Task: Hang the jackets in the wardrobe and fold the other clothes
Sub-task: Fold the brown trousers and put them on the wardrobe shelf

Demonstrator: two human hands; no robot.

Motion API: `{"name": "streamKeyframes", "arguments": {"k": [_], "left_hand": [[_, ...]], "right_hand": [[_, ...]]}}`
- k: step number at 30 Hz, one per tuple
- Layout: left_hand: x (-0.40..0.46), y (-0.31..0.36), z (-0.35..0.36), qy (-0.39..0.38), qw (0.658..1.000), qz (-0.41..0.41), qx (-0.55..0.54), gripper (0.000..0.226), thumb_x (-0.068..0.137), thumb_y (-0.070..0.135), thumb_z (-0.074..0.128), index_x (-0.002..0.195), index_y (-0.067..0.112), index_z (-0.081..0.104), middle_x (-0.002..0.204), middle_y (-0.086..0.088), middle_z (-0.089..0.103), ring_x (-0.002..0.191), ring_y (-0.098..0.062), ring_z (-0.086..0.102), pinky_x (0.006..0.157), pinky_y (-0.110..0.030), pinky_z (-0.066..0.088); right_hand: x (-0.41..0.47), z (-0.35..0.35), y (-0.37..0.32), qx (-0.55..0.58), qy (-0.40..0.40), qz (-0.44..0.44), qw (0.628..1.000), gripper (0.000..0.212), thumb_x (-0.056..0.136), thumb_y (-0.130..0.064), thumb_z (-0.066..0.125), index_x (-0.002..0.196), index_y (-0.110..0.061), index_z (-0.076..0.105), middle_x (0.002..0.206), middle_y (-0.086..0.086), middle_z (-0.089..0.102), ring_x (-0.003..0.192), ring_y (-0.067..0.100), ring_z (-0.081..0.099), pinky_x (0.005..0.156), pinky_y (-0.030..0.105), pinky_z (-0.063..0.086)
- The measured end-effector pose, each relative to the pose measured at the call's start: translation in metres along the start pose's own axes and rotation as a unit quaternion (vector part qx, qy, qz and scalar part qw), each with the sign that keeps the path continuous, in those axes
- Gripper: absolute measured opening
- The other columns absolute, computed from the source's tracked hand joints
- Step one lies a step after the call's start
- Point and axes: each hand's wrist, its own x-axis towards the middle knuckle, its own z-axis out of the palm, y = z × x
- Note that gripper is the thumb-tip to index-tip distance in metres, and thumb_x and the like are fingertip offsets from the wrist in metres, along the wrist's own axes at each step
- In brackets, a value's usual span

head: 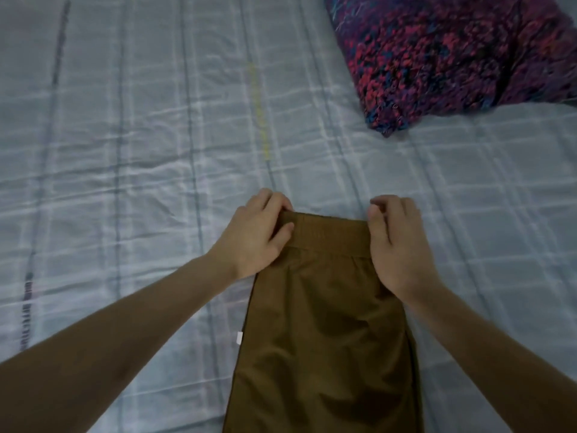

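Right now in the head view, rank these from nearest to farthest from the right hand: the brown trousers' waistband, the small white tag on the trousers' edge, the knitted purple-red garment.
From the right hand:
1. Waistband of the brown trousers: in its grip, at the hand's inner side.
2. White tag: on the trousers' left edge, toward the person.
3. Knitted garment: far across the bed sheet, upper right.

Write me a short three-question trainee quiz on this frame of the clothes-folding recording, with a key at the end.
1. True or false: both hands grip the brown trousers at the waistband end.
2. Which item lies at the far right of the bed sheet? A) a white towel B) a purple and red knitted garment C) a black jacket
3. Fill in: the small white tag sticks out from the trousers' ____ edge.

Key
1. True: the left hand pinches one corner and the right hand the other.
2. B, the knitted garment.
3. Left; the white tag sits there.
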Motion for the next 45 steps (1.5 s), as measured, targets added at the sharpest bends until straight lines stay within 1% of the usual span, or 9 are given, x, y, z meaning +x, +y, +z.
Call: {"name": "streamKeyframes", "arguments": {"k": [5,11,15,19,22,29,36,40,45], "left_hand": [[0.013,0.012,-0.005,-0.085,0.996,-0.036,-0.003,0.048,0.082,0.049,0.068,0.121,0.026,0.053,0.113,0.007,0.05,0.105,-0.01,0.047,0.09,-0.025,0.04],[0.043,0.046,-0.033,-0.338,0.931,-0.108,0.087,0.045,0.074,0.03,0.078,0.111,0.026,0.053,0.108,0.002,0.058,0.097,-0.017,0.059,0.081,-0.032,0.054],[0.049,0.065,-0.033,-0.388,0.9,-0.114,0.162,0.047,0.076,0.034,0.078,0.117,0.017,0.062,0.109,-0.002,0.063,0.102,-0.022,0.06,0.091,-0.037,0.053],[0.032,0.067,-0.042,-0.356,0.92,-0.076,0.148,0.022,0.081,0.036,0.075,0.094,0.023,0.063,0.104,0.0,0.061,0.097,-0.019,0.058,0.086,-0.031,0.049],[0.009,0.077,-0.065,-0.324,0.938,-0.067,0.104,0.01,0.087,0.033,0.07,0.092,0.029,0.063,0.096,0.008,0.064,0.095,-0.014,0.06,0.081,-0.026,0.045],[-0.023,0.167,-0.207,-0.134,0.968,-0.007,0.212,0.01,0.089,0.029,0.068,0.096,0.021,0.07,0.067,0.017,0.053,0.068,-0.006,0.052,0.058,-0.02,0.036],[-0.106,0.244,-0.296,0.008,0.957,0.006,0.288,0.01,0.088,0.035,0.066,0.097,0.03,0.069,0.079,0.01,0.065,0.085,-0.016,0.058,0.072,-0.037,0.052],[-0.182,0.224,-0.244,0.019,0.951,0.023,0.308,0.018,0.091,0.046,0.056,0.098,0.03,0.062,0.089,0.009,0.066,0.089,-0.017,0.059,0.072,-0.036,0.051],[-0.301,0.166,-0.103,-0.104,0.962,0.054,0.246,0.019,0.097,0.041,0.048,0.099,0.024,0.056,0.103,0.006,0.063,0.099,-0.017,0.059,0.073,-0.031,0.043]], "right_hand": [[0.009,-0.005,-0.008,-0.115,-0.207,-0.113,0.965,0.063,0.082,-0.049,0.056,0.138,-0.021,0.045,0.129,-0.003,0.044,0.119,0.017,0.039,0.1,0.032,0.036],[0.042,-0.026,-0.039,-0.181,-0.384,-0.058,0.903,0.056,0.072,-0.036,0.079,0.12,-0.022,0.054,0.106,-0.003,0.051,0.097,0.015,0.052,0.079,0.028,0.047],[0.036,-0.014,-0.043,-0.238,-0.428,-0.041,0.871,0.036,0.073,-0.031,0.077,0.1,-0.016,0.057,0.098,0.003,0.059,0.09,0.019,0.059,0.072,0.03,0.051],[0.02,-0.031,-0.045,-0.269,-0.367,-0.093,0.886,0.021,0.077,-0.037,0.07,0.078,-0.023,0.055,0.102,0.0,0.049,0.101,0.021,0.047,0.089,0.039,0.043],[0.006,-0.06,-0.049,-0.24,-0.333,-0.148,0.9,0.027,0.082,-0.044,0.065,0.095,-0.021,0.066,0.119,-0.002,0.048,0.114,0.021,0.042,0.099,0.043,0.034],[0.002,-0.16,-0.144,-0.143,-0.136,-0.206,0.958,0.013,0.087,-0.04,0.064,0.084,-0.031,0.055,0.083,0.002,0.063,0.08,0.027,0.063,0.071,0.041,0.055],[-0.076,-0.227,-0.23,-0.263,0.131,-0.316,0.902,0.025,0.09,-0.041,0.058,0.103,-0.019,0.057,0.094,0.008,0.066,0.087,0.033,0.065,0.061,0.035,0.037],[-0.154,-0.201,-0.206,-0.271,0.133,-0.341,0.89,0.032,0.06,-0.031,0.084,0.077,-0.016,0.062,0.066,0.004,0.061,0.062,0.028,0.061,0.049,0.029,0.035],[-0.285,-0.114,-0.118,-0.305,-0.003,-0.349,0.886,0.034,0.047,-0.025,0.089,0.067,-0.017,0.062,0.066,0.0,0.059,0.067,0.024,0.06,0.049,0.031,0.045]]}}
